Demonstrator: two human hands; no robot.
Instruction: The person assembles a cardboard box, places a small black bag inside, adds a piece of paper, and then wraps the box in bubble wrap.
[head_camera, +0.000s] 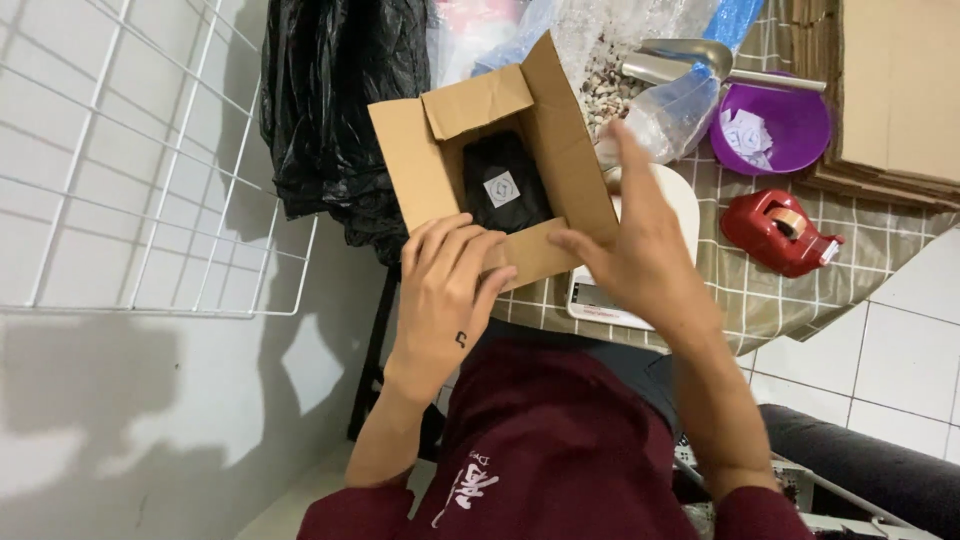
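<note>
We have a small open brown cardboard box (470, 170) held up near the middle of the view, flaps spread, and inside it sits a black wrapped packet (500, 185) carrying a small white square label with a diamond-shaped mark (502, 189). Our left hand (447, 285) is at the box's 6 o'clock, fingers curled over the near flap and pressing on it. Our right hand (640, 255) comes in at 4 o'clock, open and fairly wide, thumb touching the near flap's edge and fingers raised along the right side flap.

Behind the box, at 12 to 1 o'clock, there is a clear plastic bag of pale pebbles (610, 75). At 3 o'clock a white rounded digital scale (600, 295) lies on the checked olive cloth that covers the surface (770, 290). Further out at 3 o'clock we see a red tape dispenser (780, 232), and at 2 o'clock a purple plastic bowl holding small white paper slips (775, 130). Flat brown cardboard sheets (890, 90) are stacked at the far right. A black plastic bag (335, 110) hangs at 10 o'clock, beside a white wire grid panel (140, 160) at 9 o'clock.
</note>
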